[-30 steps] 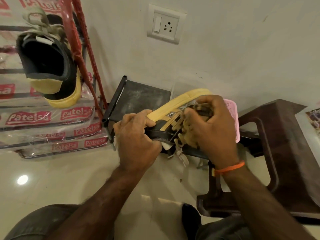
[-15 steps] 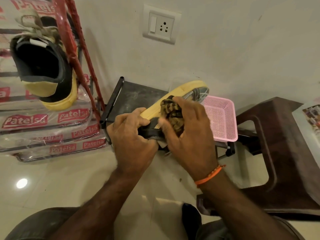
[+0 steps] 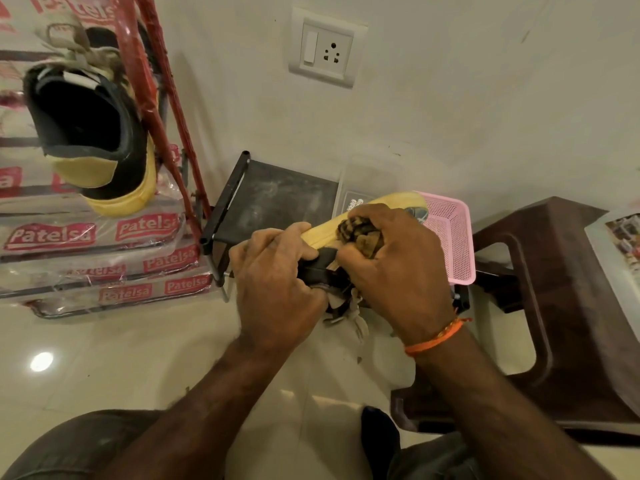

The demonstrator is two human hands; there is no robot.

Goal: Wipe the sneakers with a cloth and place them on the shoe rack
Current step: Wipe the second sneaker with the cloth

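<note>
Standing left of the held sneaker, the red shoe rack already carries the other sneaker, heel outward, so one shoe looks done. Left hand is clamped round the held sneaker's heel, presumably to steady it, while right hand grips a bunched cloth against its yellow sole edge. Beneath: glossy pale tile floor; behind: white wall with a socket.

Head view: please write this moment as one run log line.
left hand grips sneaker | right hand presses cloth on yellow sole | other sneaker on shoe rack
</note>
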